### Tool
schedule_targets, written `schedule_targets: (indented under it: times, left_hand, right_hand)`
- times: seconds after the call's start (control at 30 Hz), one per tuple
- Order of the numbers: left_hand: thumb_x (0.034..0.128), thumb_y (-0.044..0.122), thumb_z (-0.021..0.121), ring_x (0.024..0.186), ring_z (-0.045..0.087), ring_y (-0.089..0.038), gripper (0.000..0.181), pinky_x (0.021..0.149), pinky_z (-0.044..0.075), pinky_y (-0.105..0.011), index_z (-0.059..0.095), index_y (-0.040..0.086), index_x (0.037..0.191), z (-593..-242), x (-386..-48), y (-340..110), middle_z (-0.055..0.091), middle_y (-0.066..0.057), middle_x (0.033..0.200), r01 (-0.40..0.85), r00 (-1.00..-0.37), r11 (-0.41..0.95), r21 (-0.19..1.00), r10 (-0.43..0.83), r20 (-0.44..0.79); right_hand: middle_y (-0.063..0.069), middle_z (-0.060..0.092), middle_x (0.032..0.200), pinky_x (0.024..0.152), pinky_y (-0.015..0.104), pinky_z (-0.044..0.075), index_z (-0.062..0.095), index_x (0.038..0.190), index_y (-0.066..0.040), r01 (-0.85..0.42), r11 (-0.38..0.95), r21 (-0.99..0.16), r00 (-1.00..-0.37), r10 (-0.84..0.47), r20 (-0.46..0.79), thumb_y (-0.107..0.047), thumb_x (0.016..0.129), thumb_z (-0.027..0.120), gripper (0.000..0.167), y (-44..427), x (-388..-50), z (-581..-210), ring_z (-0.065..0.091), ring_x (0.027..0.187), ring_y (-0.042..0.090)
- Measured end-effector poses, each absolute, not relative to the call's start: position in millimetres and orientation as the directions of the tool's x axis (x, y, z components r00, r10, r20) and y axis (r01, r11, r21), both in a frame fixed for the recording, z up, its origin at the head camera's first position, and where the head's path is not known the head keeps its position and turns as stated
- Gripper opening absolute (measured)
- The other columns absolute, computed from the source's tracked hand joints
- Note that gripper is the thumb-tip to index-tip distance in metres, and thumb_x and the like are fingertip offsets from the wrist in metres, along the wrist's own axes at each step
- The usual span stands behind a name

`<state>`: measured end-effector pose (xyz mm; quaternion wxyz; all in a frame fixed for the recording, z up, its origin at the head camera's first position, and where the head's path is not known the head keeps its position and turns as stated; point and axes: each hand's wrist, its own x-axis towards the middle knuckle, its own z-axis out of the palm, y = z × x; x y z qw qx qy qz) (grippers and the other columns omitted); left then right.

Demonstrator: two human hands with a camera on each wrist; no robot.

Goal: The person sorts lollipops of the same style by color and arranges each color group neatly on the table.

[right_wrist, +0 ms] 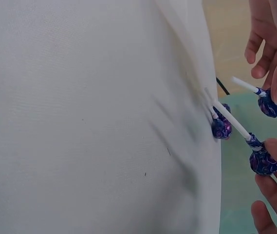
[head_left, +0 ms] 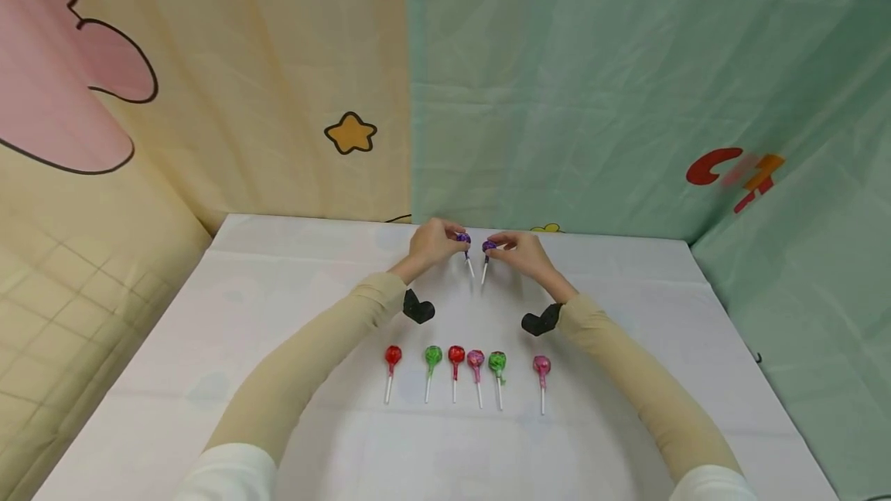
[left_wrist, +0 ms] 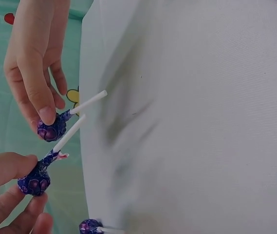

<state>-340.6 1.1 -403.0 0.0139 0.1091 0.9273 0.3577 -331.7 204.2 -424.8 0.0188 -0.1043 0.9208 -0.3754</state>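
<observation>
Near the far edge of the table, my left hand (head_left: 433, 243) pinches a purple-wrapped lollipop (head_left: 463, 238) by its round head, its white stick pointing down toward me. Just right of it, my right hand (head_left: 527, 253) pinches another purple lollipop (head_left: 489, 247) the same way. The two candies are close together but apart, held above the table. A third purple lollipop (right_wrist: 221, 122) lies at the table's far edge, seen in both wrist views. In the head view it cannot be made out, apparently behind my left hand.
Nearer to me is a row of lollipops, sticks toward me: red (head_left: 393, 355), green (head_left: 433, 355), red (head_left: 455, 355), pink (head_left: 476, 359), green (head_left: 497, 362) and pink (head_left: 541, 364). A white cloth covers the table (head_left: 292, 253). Curtains (head_left: 543, 99) hang behind it.
</observation>
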Motion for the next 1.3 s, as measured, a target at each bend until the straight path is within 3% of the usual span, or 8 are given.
schedule_targets:
  times: [0.4,0.53,0.63,0.87,1.0,1.3]
  left_hand:
    - [0.0797,0.024,0.075,0.084,0.067,-0.012,0.029,0.066,0.046,-0.026,0.075,0.016,0.107,-408.9,-368.6,12.6,0.076,0.0,0.092,0.192,-0.975,0.705,0.683,0.215,0.052]
    - [0.0822,0.022,0.074,0.094,0.067,-0.016,0.031,0.075,0.048,-0.028,0.073,0.015,0.113,-411.2,-372.6,17.5,0.075,-0.002,0.099,0.162,-0.98,0.717,0.678,0.197,0.026]
    - [0.0832,0.02,0.073,0.099,0.067,-0.018,0.032,0.08,0.049,-0.03,0.072,0.014,0.115,-413.5,-376.2,21.7,0.075,-0.003,0.103,0.152,-0.981,0.722,0.675,0.191,0.017]
    - [0.0819,0.02,0.074,0.091,0.067,-0.014,0.031,0.072,0.049,-0.027,0.073,0.015,0.112,-419.2,-385.6,29.5,0.075,-0.002,0.098,0.166,-0.979,0.731,0.662,0.201,0.023]
    - [0.0845,0.018,0.073,0.097,0.067,-0.017,0.033,0.079,0.052,-0.031,0.071,0.014,0.117,-419.8,-385.7,33.2,0.074,-0.004,0.104,0.146,-0.982,0.753,0.641,0.191,-0.001]
    - [0.0835,0.02,0.075,0.096,0.069,-0.02,0.034,0.079,0.053,-0.032,0.071,0.011,0.116,-423.8,-391.4,40.1,0.074,-0.006,0.105,0.19,-0.977,0.785,0.59,0.21,0.036]
  right_hand:
    - [0.018,0.069,0.115,0.084,0.04,0.05,0.068,0.118,-0.004,-0.155,0.678,-0.718,-0.983,-0.176,0.047,-0.022,0.087,0.07,0.035,207.9,-359.5,-426.4,0.064,0.098,0.031]
    - [0.019,0.069,0.114,0.081,0.038,0.051,0.068,0.117,-0.002,-0.173,0.68,-0.713,-0.981,-0.181,0.066,-0.02,0.087,0.069,0.035,208.4,-368.3,-429.2,0.065,0.096,0.031]
    - [0.019,0.068,0.115,0.082,0.039,0.05,0.067,0.118,-0.002,-0.169,0.673,-0.72,-0.982,-0.181,0.061,-0.019,0.088,0.069,0.035,208.7,-372.6,-431.0,0.065,0.098,0.032]
    - [0.02,0.068,0.116,0.086,0.043,0.05,0.066,0.119,-0.001,-0.146,0.665,-0.733,-0.986,-0.16,0.051,-0.017,0.088,0.068,0.035,208.7,-376.7,-434.3,0.063,0.103,0.034]
    - [0.02,0.068,0.116,0.086,0.043,0.051,0.066,0.119,-0.001,-0.15,0.669,-0.728,-0.985,-0.161,0.055,-0.017,0.089,0.068,0.034,207.5,-379.7,-438.2,0.064,0.103,0.034]
    - [0.019,0.068,0.116,0.084,0.042,0.051,0.067,0.118,-0.003,-0.125,0.695,-0.708,-0.99,-0.135,0.042,-0.017,0.088,0.068,0.034,205.7,-387.6,-443.6,0.064,0.102,0.033]
